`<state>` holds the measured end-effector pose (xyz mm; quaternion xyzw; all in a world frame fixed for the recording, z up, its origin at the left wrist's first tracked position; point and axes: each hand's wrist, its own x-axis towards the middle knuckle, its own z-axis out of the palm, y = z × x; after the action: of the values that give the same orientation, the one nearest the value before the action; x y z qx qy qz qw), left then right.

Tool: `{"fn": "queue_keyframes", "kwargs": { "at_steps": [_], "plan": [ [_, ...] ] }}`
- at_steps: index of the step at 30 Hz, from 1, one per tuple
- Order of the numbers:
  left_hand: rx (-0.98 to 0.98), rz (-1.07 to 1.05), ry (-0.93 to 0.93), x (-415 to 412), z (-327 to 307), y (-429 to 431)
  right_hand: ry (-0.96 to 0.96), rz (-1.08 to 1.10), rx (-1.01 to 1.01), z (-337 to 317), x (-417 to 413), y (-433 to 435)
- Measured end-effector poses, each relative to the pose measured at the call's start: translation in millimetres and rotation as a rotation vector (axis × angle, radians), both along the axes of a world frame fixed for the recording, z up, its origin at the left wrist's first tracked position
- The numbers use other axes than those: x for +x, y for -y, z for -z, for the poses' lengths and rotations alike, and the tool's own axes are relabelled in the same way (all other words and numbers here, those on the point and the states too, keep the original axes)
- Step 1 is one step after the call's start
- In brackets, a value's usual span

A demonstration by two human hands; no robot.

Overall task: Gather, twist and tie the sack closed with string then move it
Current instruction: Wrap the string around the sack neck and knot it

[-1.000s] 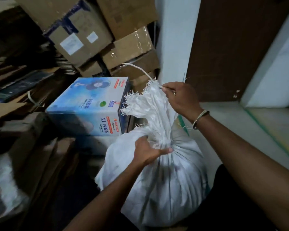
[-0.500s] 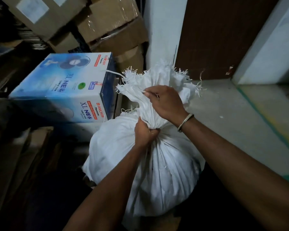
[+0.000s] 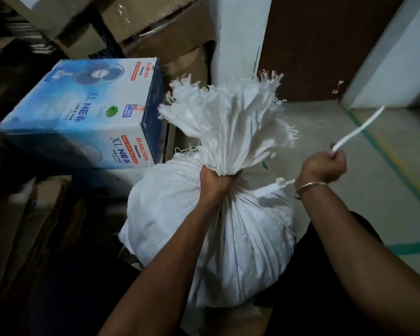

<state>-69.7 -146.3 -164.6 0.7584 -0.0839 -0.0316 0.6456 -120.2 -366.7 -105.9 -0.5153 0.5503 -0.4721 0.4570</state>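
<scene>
Done: sack [image 3: 204, 226] neck gathered, bunched; string [image 3: 359, 129] seemingly looped round it.
Remaining: knot, then moving.
Left hand [image 3: 216, 178]: fist clenched round neck.
Right hand [image 3: 325, 166]: fist clamped on string, drawn taut rightward.
Sack: on floor [image 3: 349, 202] just beside fan box [image 3: 83, 112]; bulging, contents hidden.
Fan box: closed, contents unseen.
Cartons [image 3: 155, 27] behind: taped shut.

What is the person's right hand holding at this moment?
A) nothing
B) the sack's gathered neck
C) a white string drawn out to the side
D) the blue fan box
C: the right hand grips the white string, drawn out sideways, while the left hand clamps the gathered neck of the sack.
</scene>
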Motion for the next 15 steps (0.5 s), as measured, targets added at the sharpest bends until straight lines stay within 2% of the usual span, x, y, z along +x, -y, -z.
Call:
{"fn": "queue_keyframes", "kwargs": {
  "at_steps": [2,3,4,7,10,11,13,15],
  "plan": [
    [-0.115,-0.091,-0.018,-5,-2,4,-0.138,-0.17,0.349,33,-4,12],
    [-0.146,-0.129,-0.035,-6,-5,5,-0.177,-0.326,0.455,44,-1,9],
    [-0.163,-0.146,-0.051,-8,-8,7,-0.217,-0.482,0.466,48,5,-1],
    [-0.13,-0.111,-0.048,-8,-8,6,-0.441,-0.861,0.055,43,30,-50],
    [-0.042,-0.124,0.118,-8,-9,-1,-0.623,-1.22,-0.345,19,40,-91],
    [-0.004,-0.137,0.174,-9,-10,-2,-0.67,-1.295,-0.394,10,39,-96],
    [0.096,-0.153,0.283,-11,-12,0,-0.734,-1.399,-0.37,1,41,-93],
    [0.223,-0.198,0.389,-12,-21,-2,-0.792,-1.464,-0.195,-6,40,-85]
  ]
}}
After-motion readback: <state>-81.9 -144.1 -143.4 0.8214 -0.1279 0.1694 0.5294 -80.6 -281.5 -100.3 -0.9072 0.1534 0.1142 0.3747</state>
